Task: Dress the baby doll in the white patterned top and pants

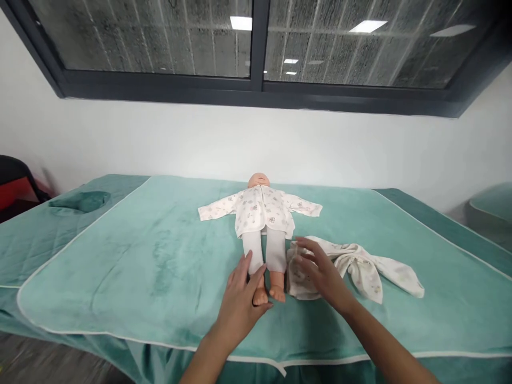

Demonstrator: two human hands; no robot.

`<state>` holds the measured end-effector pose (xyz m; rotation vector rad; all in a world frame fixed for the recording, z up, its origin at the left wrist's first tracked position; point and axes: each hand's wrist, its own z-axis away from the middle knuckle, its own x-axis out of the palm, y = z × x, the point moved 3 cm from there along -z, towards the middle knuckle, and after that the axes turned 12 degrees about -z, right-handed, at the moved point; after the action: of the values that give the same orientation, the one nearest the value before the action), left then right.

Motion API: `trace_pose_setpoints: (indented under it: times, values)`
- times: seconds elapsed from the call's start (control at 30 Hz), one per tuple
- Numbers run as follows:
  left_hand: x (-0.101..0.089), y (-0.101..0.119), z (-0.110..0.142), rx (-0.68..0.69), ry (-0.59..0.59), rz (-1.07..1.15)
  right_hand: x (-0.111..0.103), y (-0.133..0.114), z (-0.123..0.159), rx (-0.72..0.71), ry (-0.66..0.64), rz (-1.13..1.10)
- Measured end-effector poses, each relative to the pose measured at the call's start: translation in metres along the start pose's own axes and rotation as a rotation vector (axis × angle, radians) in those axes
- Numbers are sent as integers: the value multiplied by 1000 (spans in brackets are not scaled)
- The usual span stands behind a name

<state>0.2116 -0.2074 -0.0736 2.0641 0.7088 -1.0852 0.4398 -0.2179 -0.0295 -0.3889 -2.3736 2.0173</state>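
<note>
A baby doll (276, 250) lies on its back with its head toward the wall. It wears a white patterned jacket (252, 208) with the sleeves spread wide, and white leggings that leave its feet bare. My left hand (240, 293) is at the doll's left-side leg in view, fingers spread along the shin and foot. To the right of the legs, my right hand (318, 269) hovers over or touches a crumpled patterned baby garment (362, 266); its fingers are apart and slightly curled. Whether the fingertips touch the cloth I cannot tell.
A green plush blanket (152, 266) with white piping covers the bed, its front edge hanging near me. A folded green cloth (82, 201) lies at the left. Behind stand a white wall (168, 138) and a dark-framed window (256, 90). A red and black chair (18, 186) is at far left.
</note>
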Motion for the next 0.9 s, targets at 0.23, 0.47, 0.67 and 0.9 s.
trace_pose_setpoints:
  times: [0.23,0.47,0.67,0.9]
  values:
    - [8,-5,-11,2,-21,100,15,34,-57,74,171,-21]
    - [-24,-26,-13,-114,-173,611,-2,42,-85,16,324,39]
    - [-18,-81,-73,-557,144,969,-4,42,-134,133,343,40]
    - [12,-85,-147,-536,62,1225,23,60,-171,125,254,-119]
